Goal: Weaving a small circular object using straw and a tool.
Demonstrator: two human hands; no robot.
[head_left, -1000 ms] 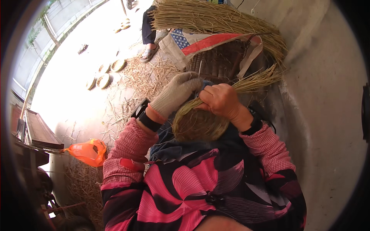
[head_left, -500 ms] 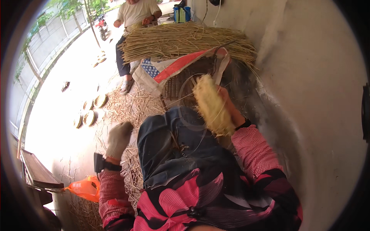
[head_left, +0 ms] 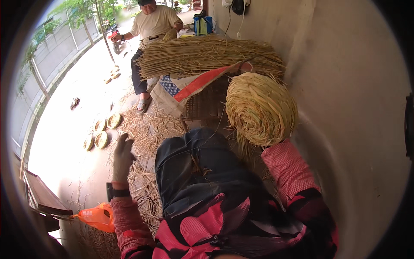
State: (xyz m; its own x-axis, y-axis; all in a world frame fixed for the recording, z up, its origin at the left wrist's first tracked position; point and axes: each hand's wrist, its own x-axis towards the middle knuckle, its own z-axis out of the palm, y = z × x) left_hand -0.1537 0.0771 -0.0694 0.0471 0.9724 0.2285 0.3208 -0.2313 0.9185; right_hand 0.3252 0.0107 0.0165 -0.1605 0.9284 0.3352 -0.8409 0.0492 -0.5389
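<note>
looking light and springy, coiled straw basket (head_left: 261, 110) probably best held at edge; left hand (head_left: 123, 157) empty, fingers apart; right hand hidden behind basket, cannot tell grip.

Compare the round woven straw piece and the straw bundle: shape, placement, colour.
Shape: the round woven straw piece is coiled, while the straw bundle is long, its stalks mostly straight and parallel.
Placement: the woven piece is at the end of the right sleeve, hiding the right hand; the bundle lies crosswise beyond it.
Colour: the woven piece looks yellower, the bundle browner.
Shared: both appear made of plant stalks.
</note>
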